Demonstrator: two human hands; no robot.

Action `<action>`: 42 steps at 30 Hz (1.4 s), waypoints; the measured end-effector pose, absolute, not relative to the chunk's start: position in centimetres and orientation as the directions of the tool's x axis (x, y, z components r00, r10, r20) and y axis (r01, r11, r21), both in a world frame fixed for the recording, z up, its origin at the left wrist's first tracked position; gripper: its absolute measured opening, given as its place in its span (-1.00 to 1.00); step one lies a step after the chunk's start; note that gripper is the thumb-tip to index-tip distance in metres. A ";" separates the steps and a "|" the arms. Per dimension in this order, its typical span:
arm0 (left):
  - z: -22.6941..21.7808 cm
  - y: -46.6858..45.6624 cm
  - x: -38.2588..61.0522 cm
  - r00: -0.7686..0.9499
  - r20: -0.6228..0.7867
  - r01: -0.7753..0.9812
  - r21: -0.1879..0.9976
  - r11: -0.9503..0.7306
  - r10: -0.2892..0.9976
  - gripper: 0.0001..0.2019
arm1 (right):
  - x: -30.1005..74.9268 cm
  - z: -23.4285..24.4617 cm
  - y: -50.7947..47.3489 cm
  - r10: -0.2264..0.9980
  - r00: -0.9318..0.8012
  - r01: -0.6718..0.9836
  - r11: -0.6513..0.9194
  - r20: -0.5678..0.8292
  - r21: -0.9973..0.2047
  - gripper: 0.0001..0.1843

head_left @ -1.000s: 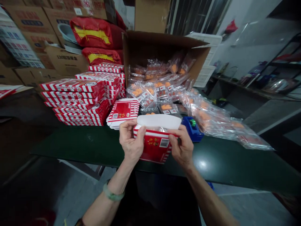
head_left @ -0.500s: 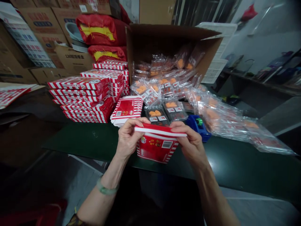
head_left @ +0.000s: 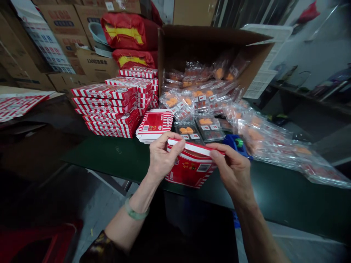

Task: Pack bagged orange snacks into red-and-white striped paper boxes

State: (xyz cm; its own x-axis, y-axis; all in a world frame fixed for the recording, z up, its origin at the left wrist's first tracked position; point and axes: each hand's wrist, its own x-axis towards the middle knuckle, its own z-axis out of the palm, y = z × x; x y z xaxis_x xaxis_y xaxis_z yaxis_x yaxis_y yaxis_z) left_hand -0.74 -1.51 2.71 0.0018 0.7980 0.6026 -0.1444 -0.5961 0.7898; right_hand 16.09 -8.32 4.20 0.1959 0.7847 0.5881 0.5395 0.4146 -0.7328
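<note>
A red box [head_left: 189, 171] with white stripes and a barcode stands upright over the front edge of the green table. Its top flap is folded over at the upper rim, with a narrow opening visible beneath. My left hand [head_left: 164, 155] pinches the flap's left end between thumb and fingers. At the other end, my right hand [head_left: 233, 168] grips the flap and box corner, thumb toward me. Just behind the left hand lies a stack of flat striped cartons [head_left: 155, 126]. Dark trays with orange pieces [head_left: 187, 130] lie behind the box.
Stacked striped boxes [head_left: 106, 109] stand at the left of the green table [head_left: 109, 157]. A large open carton [head_left: 214, 40] spills clear-wrapped packs [head_left: 257, 135] toward the right. A blue tape dispenser [head_left: 233, 140] sits beyond my right hand. Red bags [head_left: 131, 33] are piled behind.
The view has shifted slightly, so the surroundings appear farther right. My left thumb has moved up onto the white flap edge, and the flap now slants down to the right with a gap beneath.
</note>
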 end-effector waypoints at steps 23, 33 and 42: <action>2.3 1.1 -2.8 0.345 0.609 -0.425 0.780 -0.459 0.714 -0.85 | 15.1 -0.7 -5.5 0.379 0.211 0.603 0.675 0.901 -0.425 -0.79; 2.0 2.3 -1.5 0.225 0.687 -0.470 0.698 -0.541 0.691 -0.87 | 15.1 -0.8 -4.9 0.359 0.197 0.583 0.705 0.912 -0.404 -0.82; 1.2 1.3 -1.9 0.158 0.935 -0.293 0.351 -0.890 0.317 -0.66 | 15.6 -0.8 -4.5 0.380 0.243 0.609 0.657 0.892 -0.446 -0.83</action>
